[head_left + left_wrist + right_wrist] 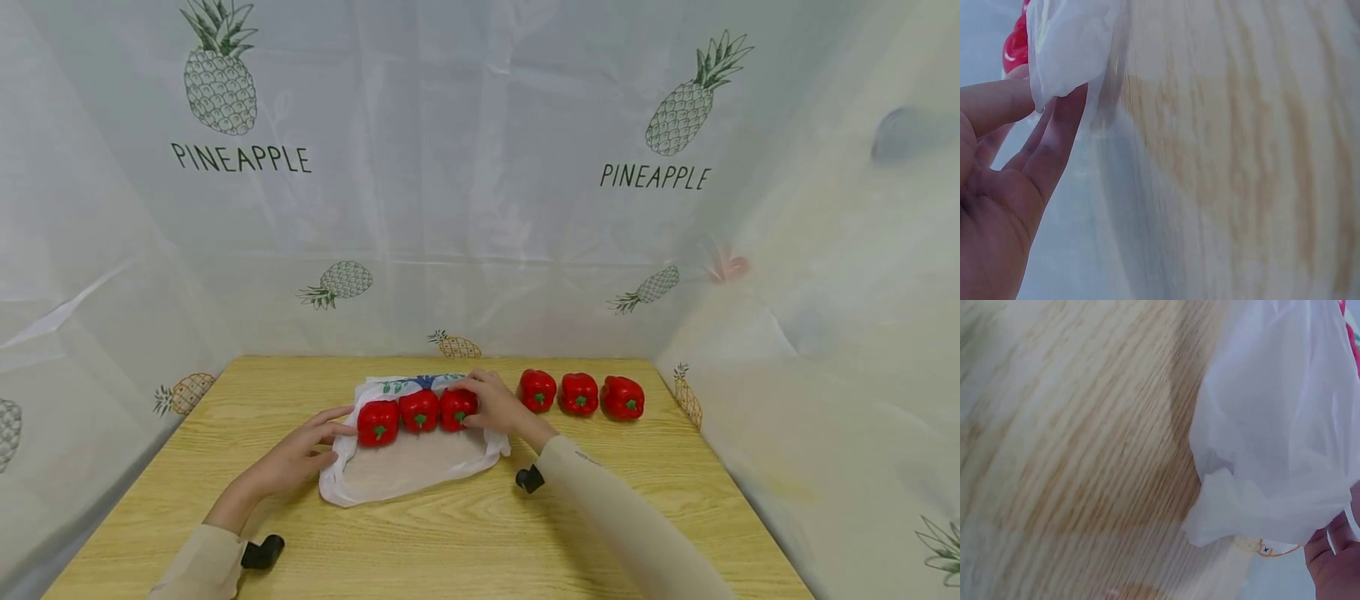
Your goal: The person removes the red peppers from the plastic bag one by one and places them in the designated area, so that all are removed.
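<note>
Wooden table (390,550) below; right hand (497,405), curled, grips red pepper (454,407); left hand (298,452), loosely spread, touches white bag (412,467) beside it.

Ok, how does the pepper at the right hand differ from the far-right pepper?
The gripped pepper lies on the white plastic bag; the far-right pepper sits directly on the wooden table. The right hand partly covers the gripped pepper, while the far-right pepper is in full view. Both are glossy red with green stems.

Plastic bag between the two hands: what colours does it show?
The bag is white with blue and green print, clearest in the head view.
</note>
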The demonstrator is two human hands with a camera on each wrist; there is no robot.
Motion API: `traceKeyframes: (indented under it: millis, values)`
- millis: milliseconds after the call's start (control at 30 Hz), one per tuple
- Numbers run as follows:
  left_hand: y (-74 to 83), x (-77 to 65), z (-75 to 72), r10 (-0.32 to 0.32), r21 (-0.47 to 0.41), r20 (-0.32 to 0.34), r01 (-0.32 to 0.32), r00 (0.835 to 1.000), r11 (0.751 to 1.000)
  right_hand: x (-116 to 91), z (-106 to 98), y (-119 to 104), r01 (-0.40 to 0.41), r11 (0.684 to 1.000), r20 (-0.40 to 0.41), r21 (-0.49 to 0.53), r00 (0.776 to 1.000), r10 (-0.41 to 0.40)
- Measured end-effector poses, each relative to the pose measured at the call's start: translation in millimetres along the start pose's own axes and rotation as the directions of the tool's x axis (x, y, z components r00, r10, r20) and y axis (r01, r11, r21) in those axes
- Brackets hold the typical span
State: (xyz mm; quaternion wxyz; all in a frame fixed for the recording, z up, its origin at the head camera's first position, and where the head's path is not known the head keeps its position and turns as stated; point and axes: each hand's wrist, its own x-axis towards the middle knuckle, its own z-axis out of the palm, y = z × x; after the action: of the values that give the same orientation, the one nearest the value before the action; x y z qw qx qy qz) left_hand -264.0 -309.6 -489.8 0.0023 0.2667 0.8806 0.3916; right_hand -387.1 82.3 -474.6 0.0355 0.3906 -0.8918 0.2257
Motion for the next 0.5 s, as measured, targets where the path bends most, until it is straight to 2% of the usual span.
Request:
traceKeyframes:
  millis: [200, 500]
  values:
    - [-0.8, -0.8, 0.2, -0.007, -0.025, 0.003, 0.007, 1.0, 1.0, -3.1, -2.9, -3.1, -0.011, 1.0, 0.019, -0.009, 1.0, 0.011]
    - [-2.5, -2.1, 1.7, -0.033, 0.001, -0.002, 0.033, 0.999, 0.999, -9.7, -17.1, -12.8, 0.039, 0.999, 0.044, -0.028, 0.998, -0.038]
